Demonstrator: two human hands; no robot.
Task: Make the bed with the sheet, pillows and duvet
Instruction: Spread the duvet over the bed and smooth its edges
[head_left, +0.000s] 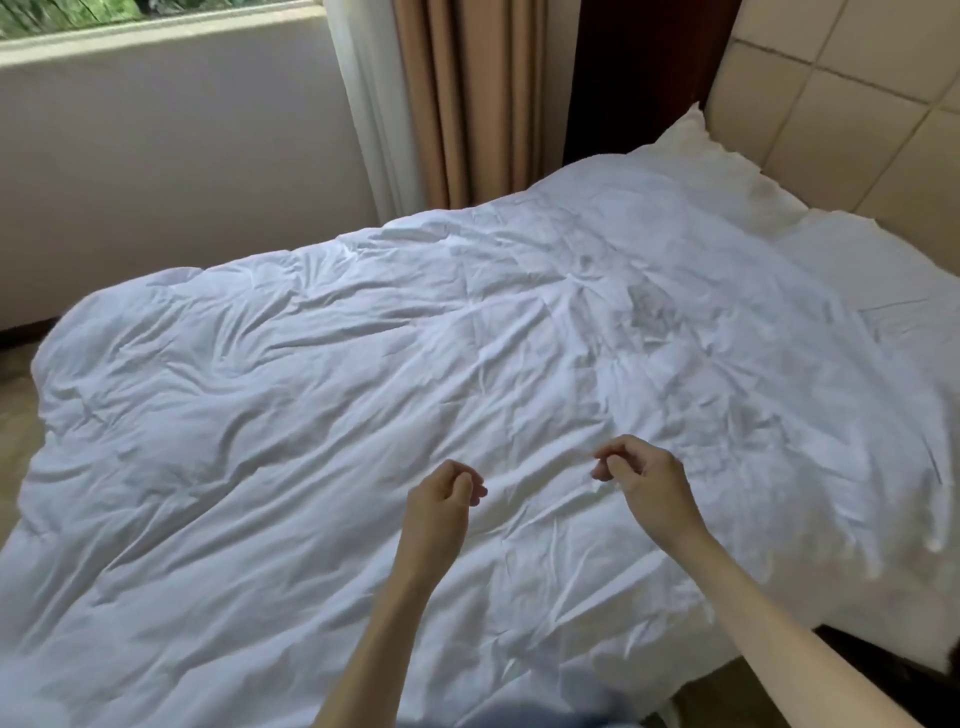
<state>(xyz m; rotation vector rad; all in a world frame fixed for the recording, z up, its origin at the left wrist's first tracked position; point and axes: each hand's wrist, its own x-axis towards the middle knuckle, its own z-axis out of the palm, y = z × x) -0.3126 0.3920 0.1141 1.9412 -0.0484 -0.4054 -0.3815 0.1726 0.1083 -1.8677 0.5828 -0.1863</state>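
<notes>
A crumpled white duvet (363, 374) lies spread over most of the bed, hanging off the near edge and the foot end at the left. At the head end a white pillow (693, 143) leans against the headboard, with a strip of white sheet (862, 270) bare beside it. My left hand (441, 499) and my right hand (647, 480) hover close together over the duvet's near middle. Both have their fingers curled towards the thumb. I see no fabric lifted between them.
A beige padded headboard (841, 104) stands at the right. Tan and white curtains (467, 98) hang behind the far side, beside a window ledge (156, 36). Floor (15, 415) shows at the left, and the dark bed frame (862, 654) at the lower right.
</notes>
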